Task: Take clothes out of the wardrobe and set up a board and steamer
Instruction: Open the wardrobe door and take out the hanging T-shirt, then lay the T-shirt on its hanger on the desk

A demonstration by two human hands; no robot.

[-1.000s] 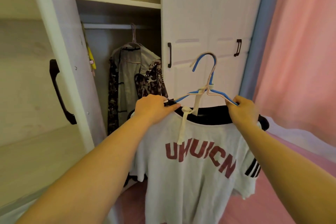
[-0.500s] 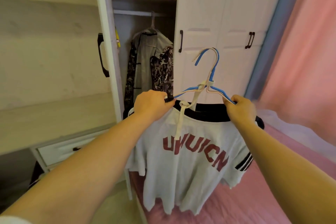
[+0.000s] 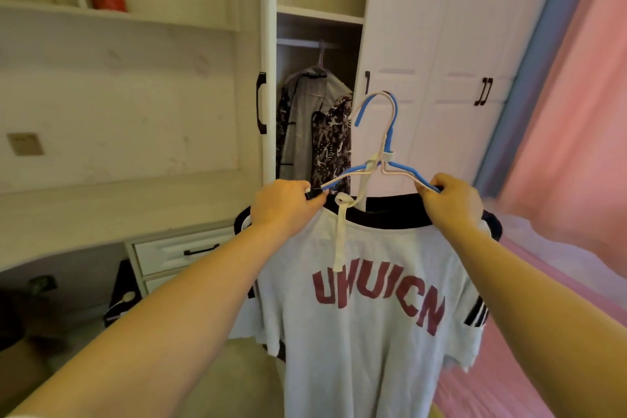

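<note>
White wardrobe (image 3: 400,44) stood at 12 o'clock, one door open; at least two dark patterned garments (image 3: 319,132) hung inside, exact count unclear. One white cotton T-shirt with maroon lettering and black collar (image 3: 366,299) hung clear of it at centre frame. Judged light, limp, prone to sliding off. Two wire hangers, blue and pink (image 3: 383,149), stacked, stiff: best held by the shoulders. Left hand (image 3: 285,204) at 9 o'clock, right hand (image 3: 451,200) at 3 o'clock, fingers curled tight round the hanger ends.
</note>
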